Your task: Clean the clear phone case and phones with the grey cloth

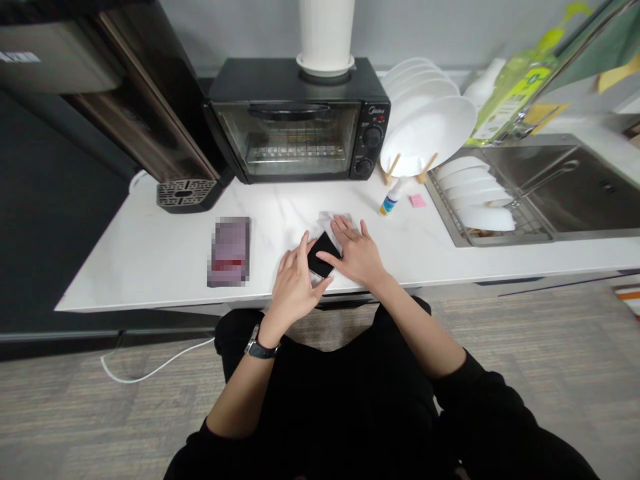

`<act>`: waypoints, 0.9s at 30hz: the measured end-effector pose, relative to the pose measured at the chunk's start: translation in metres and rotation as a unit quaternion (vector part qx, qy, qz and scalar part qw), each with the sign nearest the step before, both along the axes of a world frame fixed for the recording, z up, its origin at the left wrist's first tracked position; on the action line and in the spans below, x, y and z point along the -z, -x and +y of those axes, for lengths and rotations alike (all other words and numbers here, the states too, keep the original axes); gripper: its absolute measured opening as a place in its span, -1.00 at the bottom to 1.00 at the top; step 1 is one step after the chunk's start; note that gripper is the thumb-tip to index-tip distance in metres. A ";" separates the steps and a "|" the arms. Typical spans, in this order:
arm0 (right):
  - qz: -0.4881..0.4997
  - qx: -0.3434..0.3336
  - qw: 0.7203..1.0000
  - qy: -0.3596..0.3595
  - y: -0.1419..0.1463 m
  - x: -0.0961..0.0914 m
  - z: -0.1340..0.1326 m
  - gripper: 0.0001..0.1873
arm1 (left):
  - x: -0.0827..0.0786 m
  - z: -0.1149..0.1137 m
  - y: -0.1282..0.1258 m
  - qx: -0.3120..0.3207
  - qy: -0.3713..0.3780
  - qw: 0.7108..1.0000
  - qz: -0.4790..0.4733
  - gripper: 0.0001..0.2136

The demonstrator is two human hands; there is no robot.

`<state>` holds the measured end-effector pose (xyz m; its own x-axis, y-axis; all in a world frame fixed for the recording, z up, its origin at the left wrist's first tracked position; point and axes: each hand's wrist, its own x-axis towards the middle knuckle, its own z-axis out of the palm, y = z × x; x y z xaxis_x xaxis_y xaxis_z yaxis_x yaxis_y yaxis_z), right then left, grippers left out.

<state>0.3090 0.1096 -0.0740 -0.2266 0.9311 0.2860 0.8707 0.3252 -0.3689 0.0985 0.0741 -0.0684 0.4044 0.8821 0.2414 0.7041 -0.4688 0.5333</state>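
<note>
Black sleeves (480, 413) end in bare forearms reaching forward. The left fingers (303, 250) press one edge of a flat black object (323, 255), and the right fingers (345, 233) spread beside it, neither clearly clamped. A crumpled translucent sheet (333, 220) lies partly beneath, unwrapped, on the white tabletop (150, 280).

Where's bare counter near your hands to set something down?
Bare marble countertop lies between the blurred rectangular item and the left hand, and right of the right hand, before the sink's wire rack. It's crowded behind, around the toaster oven, small bottle and pink note.
</note>
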 end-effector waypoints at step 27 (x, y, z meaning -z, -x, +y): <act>0.003 -0.016 1.000 0.001 0.024 -0.004 -0.016 -0.03 | 0.005 0.004 0.002 -0.010 0.019 0.999 -0.031 0.10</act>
<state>0.2845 0.0941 -0.0697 -0.2550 0.9235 0.2864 0.8575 0.3529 -0.3744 0.0962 0.0784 -0.0734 0.3724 0.8985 0.2326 0.6779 -0.4345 0.5930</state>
